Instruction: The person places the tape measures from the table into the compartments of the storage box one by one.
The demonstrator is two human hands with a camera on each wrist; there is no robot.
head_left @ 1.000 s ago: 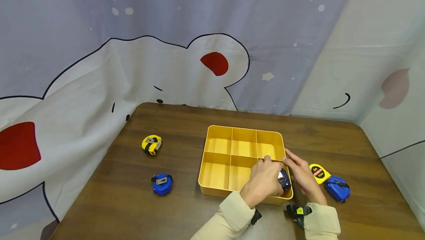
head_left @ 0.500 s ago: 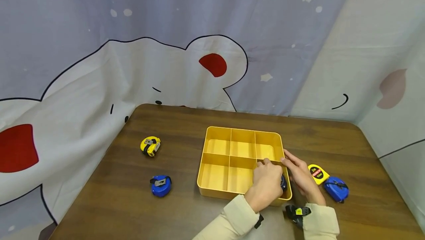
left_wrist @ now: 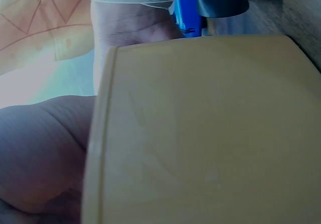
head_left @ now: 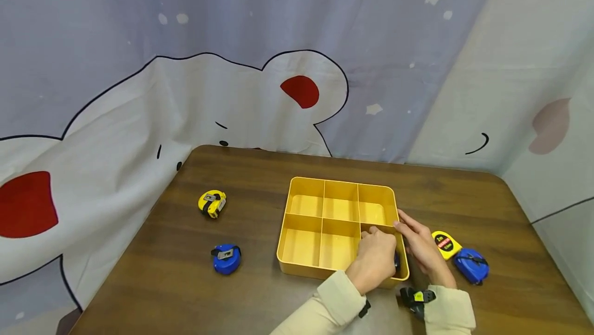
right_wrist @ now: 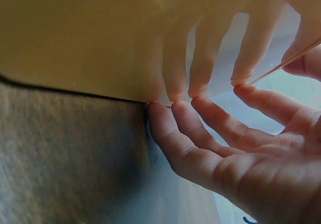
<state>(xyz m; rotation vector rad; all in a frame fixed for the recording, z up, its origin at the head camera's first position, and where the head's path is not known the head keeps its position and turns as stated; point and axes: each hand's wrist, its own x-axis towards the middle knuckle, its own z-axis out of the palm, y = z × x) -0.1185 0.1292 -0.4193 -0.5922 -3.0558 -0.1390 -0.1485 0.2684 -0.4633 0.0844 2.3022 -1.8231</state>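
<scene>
A yellow box (head_left: 301,271) with six compartments stands on the table. My left hand (head_left: 374,255) reaches into its front right compartment, fingers bent down round a dark blue tape measure (head_left: 397,261) that is mostly hidden under the hand. In the left wrist view the side of that hand (left_wrist: 42,148) shows beyond the box wall (left_wrist: 200,133). My right hand (head_left: 424,249) is at the box's right side. In the right wrist view its spread fingertips (right_wrist: 160,113) press on the outer wall (right_wrist: 70,48), with the thumb (right_wrist: 307,66) at the rim.
Right of my right hand lie a yellow tape measure (head_left: 445,245) and a blue one (head_left: 471,266), side by side. On the left are another yellow tape measure (head_left: 212,203) and a blue tape measure (head_left: 226,258). A printed curtain (head_left: 250,103) hangs behind the wooden table (head_left: 223,304).
My left hand has shifted right and deeper into the front right compartment, so the dark blue tape measure is now largely covered. My right hand has stayed at the box's side.
</scene>
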